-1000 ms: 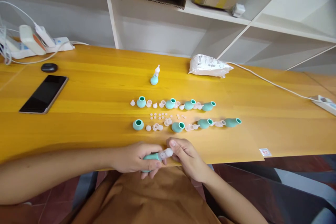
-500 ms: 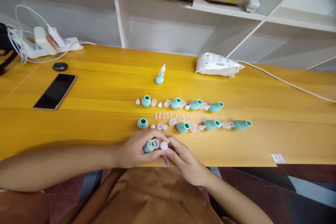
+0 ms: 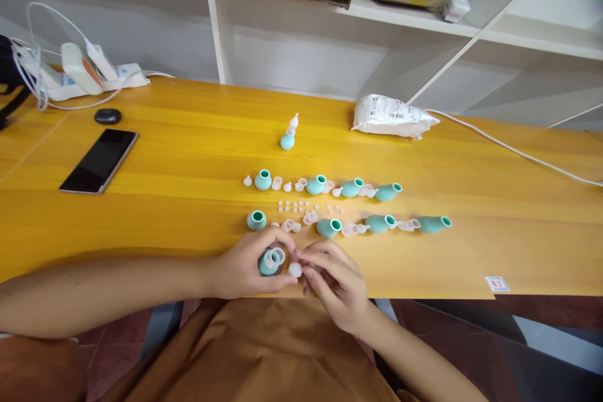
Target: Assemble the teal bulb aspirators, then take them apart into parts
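Observation:
My left hand (image 3: 249, 264) is curled around a teal rubber bulb (image 3: 266, 266). A clear plastic cup-like part (image 3: 278, 255) sits at the mouth of that bulb. Between the fingertips of both hands is a small rounded white translucent piece (image 3: 295, 269). My right hand (image 3: 336, 282) has its thumb and fingers drawn together at the right side of this piece, touching it. Its far side and whatever the right fingertips cover cannot be made out.
Two rows of teal bulbs (image 3: 328, 227) and clear plastic parts (image 3: 350, 230) lie ahead, with several tiny discs (image 3: 301, 206) between. Farther back stand an assembled bulb (image 3: 287, 141) and a white plastic package (image 3: 393, 117). A phone (image 3: 98, 161) and mouse (image 3: 108, 116) lie left.
The white piece has turned and moved slightly toward me. My right hand has shifted its grip, with its fingers raised and more bent. My left hand still holds the bulb.

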`<state>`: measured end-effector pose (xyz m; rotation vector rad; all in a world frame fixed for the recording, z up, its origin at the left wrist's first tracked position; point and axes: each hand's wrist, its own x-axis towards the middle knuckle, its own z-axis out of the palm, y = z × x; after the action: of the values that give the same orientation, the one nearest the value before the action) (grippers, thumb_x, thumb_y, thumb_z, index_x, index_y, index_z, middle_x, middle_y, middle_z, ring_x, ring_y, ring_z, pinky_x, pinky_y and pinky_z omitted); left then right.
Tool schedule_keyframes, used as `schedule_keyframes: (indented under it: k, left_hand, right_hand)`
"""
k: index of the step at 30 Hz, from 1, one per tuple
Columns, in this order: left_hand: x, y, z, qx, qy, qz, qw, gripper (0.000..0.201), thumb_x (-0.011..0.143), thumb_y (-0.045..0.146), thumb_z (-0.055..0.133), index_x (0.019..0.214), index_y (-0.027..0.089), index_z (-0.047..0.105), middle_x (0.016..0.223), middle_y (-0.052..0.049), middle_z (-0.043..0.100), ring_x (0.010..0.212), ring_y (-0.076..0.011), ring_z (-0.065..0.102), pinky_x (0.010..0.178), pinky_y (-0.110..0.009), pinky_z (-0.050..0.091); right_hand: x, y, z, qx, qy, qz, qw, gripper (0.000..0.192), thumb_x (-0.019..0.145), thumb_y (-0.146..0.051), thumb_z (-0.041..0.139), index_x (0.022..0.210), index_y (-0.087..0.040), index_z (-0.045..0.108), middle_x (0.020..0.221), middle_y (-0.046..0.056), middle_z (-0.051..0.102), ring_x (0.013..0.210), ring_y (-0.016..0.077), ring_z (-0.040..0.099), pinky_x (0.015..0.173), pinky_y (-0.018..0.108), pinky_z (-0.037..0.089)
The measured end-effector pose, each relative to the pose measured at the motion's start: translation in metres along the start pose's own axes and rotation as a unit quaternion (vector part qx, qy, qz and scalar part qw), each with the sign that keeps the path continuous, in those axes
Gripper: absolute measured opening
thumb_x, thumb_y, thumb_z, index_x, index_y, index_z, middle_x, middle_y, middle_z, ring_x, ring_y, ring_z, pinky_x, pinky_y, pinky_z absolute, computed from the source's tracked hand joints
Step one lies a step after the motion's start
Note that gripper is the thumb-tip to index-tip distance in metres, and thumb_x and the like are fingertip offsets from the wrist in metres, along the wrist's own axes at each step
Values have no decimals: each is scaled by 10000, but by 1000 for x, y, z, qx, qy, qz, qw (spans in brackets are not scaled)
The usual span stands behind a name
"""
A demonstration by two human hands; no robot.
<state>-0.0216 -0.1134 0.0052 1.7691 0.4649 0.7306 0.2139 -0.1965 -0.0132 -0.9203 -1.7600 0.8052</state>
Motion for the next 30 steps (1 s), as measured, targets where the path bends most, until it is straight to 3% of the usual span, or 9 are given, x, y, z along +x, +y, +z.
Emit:
schedule_keyframes:
  k: [4,8,11,16,20,23,26,29,30]
  left_hand:
    - [-1,-2,2,-21,1,1,1000,290,978,247,823,1159,214,598,1033,2,695,807,-114,661,752,-248,535]
    - [0,0,0,5,-17,16,1000,224,973,223,803,1126,208,641,1016,-13,715,853,-135,665,790,-260,540]
    - [0,2,-2,6,-31,16,999,175,988,227,786,1117,205,668,978,-14,731,843,-140,665,778,-258,533]
    - [-1,1,-2,-9,-41,20,999,193,977,239,797,1124,200,678,997,-21,727,830,-133,664,766,-250,527]
    - [0,0,-1,-7,-53,33,998,201,973,246,795,1126,201,673,983,-17,724,822,-133,664,761,-249,522]
    - [2,0,0,-2,-50,39,998,189,979,257,780,1114,205,659,981,-17,722,819,-137,659,768,-256,525]
    - [2,0,0,8,-59,32,998,187,987,258,762,1124,212,643,1006,-25,741,833,-146,673,779,-263,534]
    - [0,-1,1,24,-81,23,996,207,972,249,764,1134,220,639,1044,-31,765,865,-160,701,798,-268,545]
    - [0,-2,1,29,-86,20,996,215,967,245,768,1138,223,639,1051,-31,770,871,-163,706,801,-269,545]
  right_hand:
    - [5,-2,-8,-71,-15,-89,993,488,1070,20,631,1473,-243,716,1127,77,670,903,161,744,752,280,673]
    - [8,-5,-12,-105,-20,-117,987,391,1042,-2,720,1387,-186,725,1127,99,744,1012,192,758,851,300,683]
    - [9,-6,-15,-90,-29,-94,991,314,1058,-38,722,1332,-193,732,1105,90,742,988,188,760,848,301,689]
    - [8,-2,-20,25,-78,2,997,252,1076,-63,700,1261,-230,739,1124,66,684,835,136,764,721,253,697]
    - [6,-6,-22,25,-104,6,994,243,1063,-63,711,1243,-227,724,1109,64,695,826,141,755,721,270,682]
    - [8,-21,-31,-43,-91,-31,994,250,1046,-58,714,1232,-225,708,1038,63,726,859,177,736,716,301,652]
    - [17,-39,-57,-174,-17,-64,982,266,1035,-51,712,1227,-236,701,993,63,727,891,211,742,749,343,645]
    - [32,-44,-92,-368,81,-29,926,178,1095,-120,653,1182,-266,708,1036,82,726,927,242,747,832,402,638]
    - [38,-41,-103,-422,84,-3,903,135,1123,-170,621,1167,-256,716,1064,95,725,919,246,748,813,400,627]
